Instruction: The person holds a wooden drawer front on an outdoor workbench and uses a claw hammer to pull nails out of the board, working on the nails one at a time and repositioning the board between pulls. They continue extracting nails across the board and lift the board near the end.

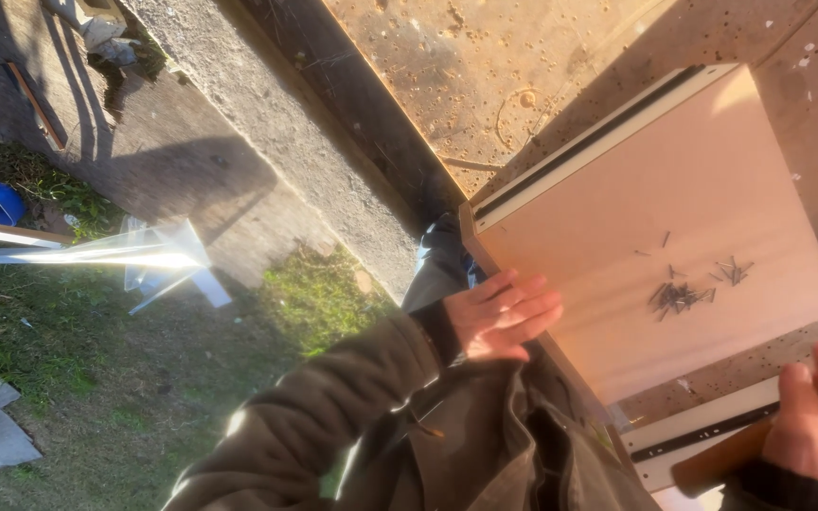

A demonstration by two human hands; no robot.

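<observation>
Plywood workbench (pixel 485 85), pale panel (pixel 674 218), outdoor grass (pixel 97 378)

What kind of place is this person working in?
Probably an outdoor woodworking spot in a yard. A worn, pitted workbench carries a pale board with loose nails on it, and beside it lie grass and a concrete strip in sunlight.

Single head view, tilted, looking down close over workbench (pixel 485 85) edge.
</observation>
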